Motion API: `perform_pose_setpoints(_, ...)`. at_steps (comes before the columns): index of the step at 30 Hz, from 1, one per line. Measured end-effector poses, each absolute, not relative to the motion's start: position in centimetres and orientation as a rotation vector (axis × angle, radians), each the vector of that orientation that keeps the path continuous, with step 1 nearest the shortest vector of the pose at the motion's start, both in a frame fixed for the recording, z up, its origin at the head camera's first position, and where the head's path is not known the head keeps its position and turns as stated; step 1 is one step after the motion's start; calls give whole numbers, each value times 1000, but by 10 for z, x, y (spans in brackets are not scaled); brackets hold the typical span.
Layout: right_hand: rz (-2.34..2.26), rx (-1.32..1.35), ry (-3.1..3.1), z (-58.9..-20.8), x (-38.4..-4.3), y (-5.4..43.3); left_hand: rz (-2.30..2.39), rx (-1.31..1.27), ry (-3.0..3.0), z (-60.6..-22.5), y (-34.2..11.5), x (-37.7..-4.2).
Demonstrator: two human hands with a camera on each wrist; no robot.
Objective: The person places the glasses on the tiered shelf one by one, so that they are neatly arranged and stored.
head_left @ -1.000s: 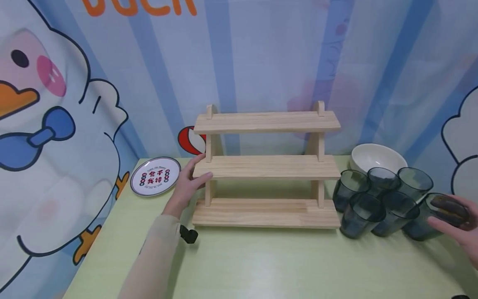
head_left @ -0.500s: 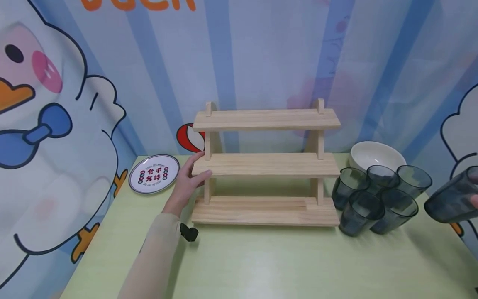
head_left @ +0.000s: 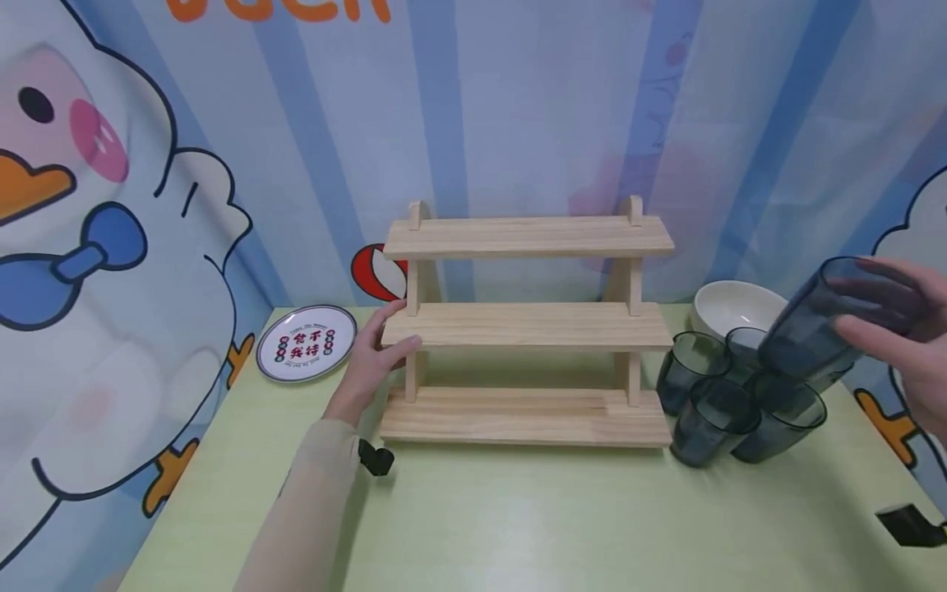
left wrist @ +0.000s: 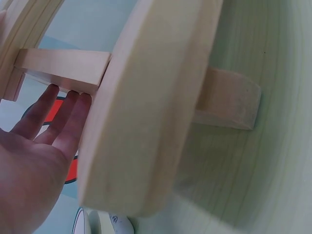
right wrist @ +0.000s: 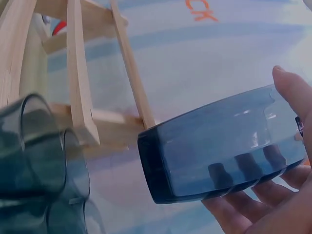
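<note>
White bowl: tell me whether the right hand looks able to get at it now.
Probably not: the right hand grips a tilted blue-tinted glass, and other tinted glasses stand before the white bowl. The hand would likely need freeing first.

Smoky blue glass point(head_left: 810, 325), tan shelf point(head_left: 528, 326)
</note>
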State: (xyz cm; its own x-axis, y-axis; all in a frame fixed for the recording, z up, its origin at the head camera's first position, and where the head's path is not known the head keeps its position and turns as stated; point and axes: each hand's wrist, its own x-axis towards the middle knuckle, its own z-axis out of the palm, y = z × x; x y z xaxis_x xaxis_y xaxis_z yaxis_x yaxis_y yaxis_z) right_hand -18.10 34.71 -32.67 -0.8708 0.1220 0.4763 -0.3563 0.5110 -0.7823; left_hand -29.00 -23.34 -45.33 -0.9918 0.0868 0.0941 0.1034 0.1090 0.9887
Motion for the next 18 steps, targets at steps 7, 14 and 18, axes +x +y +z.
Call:
perform_pose_setpoints(7,1380,211,-2476,-300,-195,291,-2081,-183,-2319,-456,-234,-290)
perform_pose_setpoints(14,1556,392,-2486,-282,-218,242,-2074,-201,-2309,-457,-234,-291)
perform_pose_setpoints(18,1629,473,-2472,-277,-230,215,-2066,-209,-2311,-457,-235,-292)
